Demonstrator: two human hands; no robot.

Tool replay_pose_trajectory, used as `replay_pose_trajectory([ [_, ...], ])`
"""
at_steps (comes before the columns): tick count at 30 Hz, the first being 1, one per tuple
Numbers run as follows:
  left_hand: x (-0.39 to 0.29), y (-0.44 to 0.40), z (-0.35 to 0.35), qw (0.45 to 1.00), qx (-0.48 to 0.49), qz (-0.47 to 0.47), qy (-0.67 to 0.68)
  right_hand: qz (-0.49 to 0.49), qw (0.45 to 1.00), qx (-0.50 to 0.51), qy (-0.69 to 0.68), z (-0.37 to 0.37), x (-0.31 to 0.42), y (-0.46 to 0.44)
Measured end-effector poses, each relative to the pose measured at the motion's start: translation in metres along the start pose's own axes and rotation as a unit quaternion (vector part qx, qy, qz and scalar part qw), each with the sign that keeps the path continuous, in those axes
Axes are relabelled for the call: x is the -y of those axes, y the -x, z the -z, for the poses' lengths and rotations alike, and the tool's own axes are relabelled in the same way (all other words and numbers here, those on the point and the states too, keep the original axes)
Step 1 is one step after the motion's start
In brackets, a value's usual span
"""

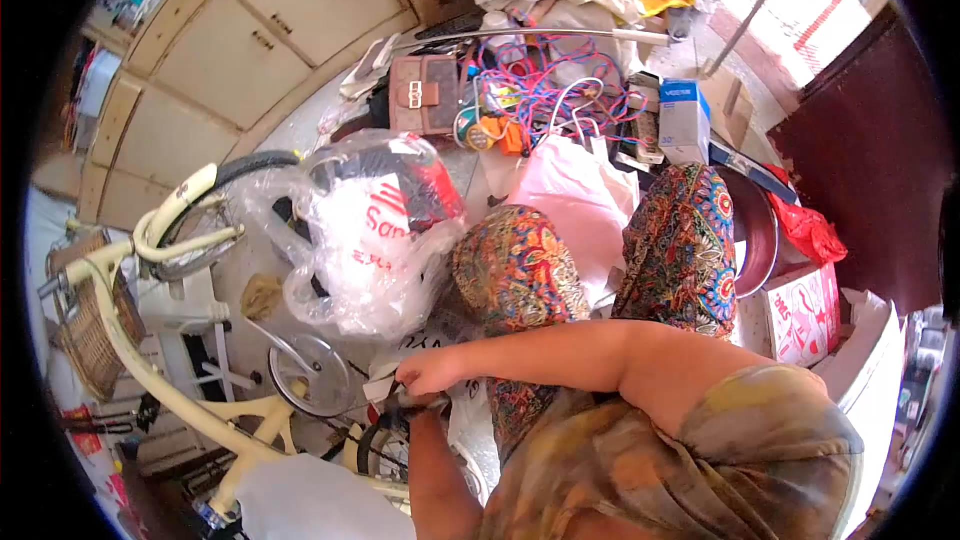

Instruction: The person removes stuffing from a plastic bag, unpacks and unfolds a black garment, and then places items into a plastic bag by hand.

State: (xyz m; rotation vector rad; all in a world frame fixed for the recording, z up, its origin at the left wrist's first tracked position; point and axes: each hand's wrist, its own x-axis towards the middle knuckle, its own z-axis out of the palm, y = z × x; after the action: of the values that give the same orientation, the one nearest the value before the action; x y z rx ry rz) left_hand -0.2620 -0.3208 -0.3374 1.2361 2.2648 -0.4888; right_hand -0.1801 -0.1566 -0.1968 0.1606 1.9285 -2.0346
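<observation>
My right hand (pixel 430 372) reaches across to my left side with its fingers closed. What it holds, if anything, is too small to make out. Just below it is my left hand (pixel 402 408), dark and partly covered, so its fingers do not show clearly. A pale plastic bag with dark lettering (pixel 420 340) lies beside my right hand, against my patterned trouser leg. Ahead of both hands sits a clear plastic bag with red print (pixel 375 240), with dark and red contents. The bicycle's chainring (pixel 308 375) is to the left of my hands.
A cream bicycle (pixel 170 370) with a wicker basket stands at left. Beyond my knees are a pink bag (pixel 575 205), a brown handbag (pixel 425 95), tangled cords (pixel 550 80) and a blue-white box (pixel 684 120). A metal basin (pixel 757 230) and pink-white box (pixel 803 315) stand at right.
</observation>
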Motion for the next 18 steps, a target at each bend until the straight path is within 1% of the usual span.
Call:
replay_pose_trajectory([
  [1, 0.003, -0.005, -0.002, 1.0, -0.013, -0.009, -0.001, 0.055, 0.997, -0.047, 0.026, 0.003, -0.008, -0.001],
  [2, 0.004, -0.008, 0.0, 0.999, -0.036, -0.021, 0.003, 0.122, 0.988, -0.077, 0.06, 0.021, 0.007, 0.018],
  [3, 0.002, 0.002, 0.012, 0.992, -0.1, -0.039, 0.073, 0.193, 0.972, -0.136, 0.011, 0.037, 0.029, 0.046],
  [4, 0.0, 0.014, 0.025, 0.975, -0.161, -0.065, 0.139, 0.225, 0.967, -0.099, -0.065, 0.059, 0.04, 0.067],
  [5, -0.002, 0.024, 0.032, 0.914, -0.28, -0.097, 0.276, 0.208, 0.956, -0.087, -0.189, 0.083, 0.055, 0.095],
  [6, 0.002, 0.023, 0.019, 0.894, -0.324, -0.03, 0.309, 0.245, 0.938, -0.129, -0.207, 0.109, 0.056, 0.116],
  [7, 0.011, 0.024, 0.005, 0.895, -0.322, -0.035, 0.308, 0.264, 0.925, -0.231, -0.143, 0.137, 0.049, 0.134],
  [8, 0.021, 0.024, -0.009, 0.889, -0.31, 0.024, 0.336, 0.288, 0.875, -0.366, -0.132, 0.162, 0.034, 0.147],
  [9, 0.025, 0.024, -0.013, 0.88, -0.296, 0.083, 0.362, 0.266, 0.827, -0.468, -0.16, 0.191, 0.006, 0.161],
  [10, 0.009, 0.043, 0.033, 0.92, -0.239, 0.113, 0.288, 0.205, 0.76, -0.571, -0.232, 0.227, -0.032, 0.169],
  [11, 0.014, 0.046, 0.03, 0.922, -0.239, 0.109, 0.285, 0.145, 0.689, -0.637, -0.315, 0.242, -0.052, 0.187],
  [12, 0.025, 0.053, 0.02, 0.943, -0.236, 0.029, 0.233, 0.06, 0.66, -0.694, -0.282, 0.264, -0.097, 0.196],
  [13, 0.035, 0.063, 0.014, 0.968, -0.205, -0.006, 0.146, -0.022, 0.645, -0.717, -0.265, 0.28, -0.141, 0.205],
  [14, 0.046, 0.073, 0.008, 0.981, -0.18, -0.045, 0.059, -0.088, 0.654, -0.702, -0.268, 0.285, -0.167, 0.215],
  [15, 0.052, 0.082, 0.011, 0.99, -0.123, -0.036, -0.061, -0.156, 0.661, -0.683, -0.27, 0.287, -0.188, 0.223],
  [16, 0.035, 0.099, 0.039, 0.988, -0.133, 0.061, 0.041, -0.154, 0.658, -0.684, -0.275, 0.287, -0.209, 0.228],
  [17, 0.016, 0.113, 0.062, 0.967, -0.14, 0.157, 0.143, -0.233, 0.669, -0.69, -0.148, 0.286, -0.229, 0.23],
  [18, 0.021, 0.112, 0.062, 0.967, -0.139, 0.158, 0.14, -0.308, 0.667, -0.679, -0.017, 0.283, -0.237, 0.23],
])
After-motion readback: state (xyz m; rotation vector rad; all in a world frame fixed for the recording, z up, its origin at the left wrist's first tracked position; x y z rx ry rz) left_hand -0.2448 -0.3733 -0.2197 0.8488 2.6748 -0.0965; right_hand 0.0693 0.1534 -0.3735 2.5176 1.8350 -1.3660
